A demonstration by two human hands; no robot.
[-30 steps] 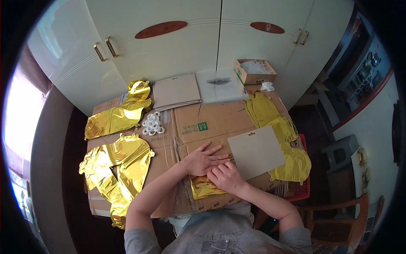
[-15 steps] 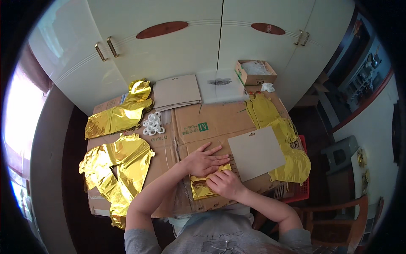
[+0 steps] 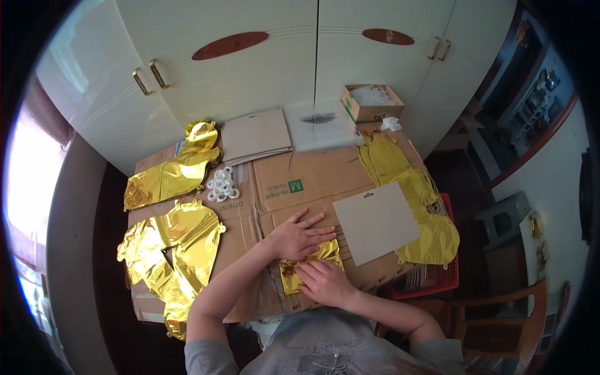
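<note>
Near the table's front edge lies a folded packet of shiny gold foil balloon point(image 3: 290, 280). Across its far edge my left hand point(image 3: 299, 236) rests flat, fingers spread and pointing right, partly on the cardboard. My right hand point(image 3: 325, 284) presses on the packet from the right, fingers slightly bent and laid on the foil; its fingertips are partly hidden. Just right of both hands is a grey-beige card point(image 3: 377, 224) with a hang slot, overlapping a flattened gold foil balloon point(image 3: 434, 240).
More gold foil balloons point(image 3: 178, 240) spread over the left side. White rings point(image 3: 223, 185) lie in a pile beyond them. Stacked cards point(image 3: 256, 136), a clear plastic sheet point(image 3: 322, 128) and an open box point(image 3: 373, 104) line the back. A red basket point(image 3: 447, 275) stands below the right edge.
My right hand has slid left and slightly down over the foil packet, its fingers flattening. My left hand keeps its place on the far edge. The view has shifted slightly.
</note>
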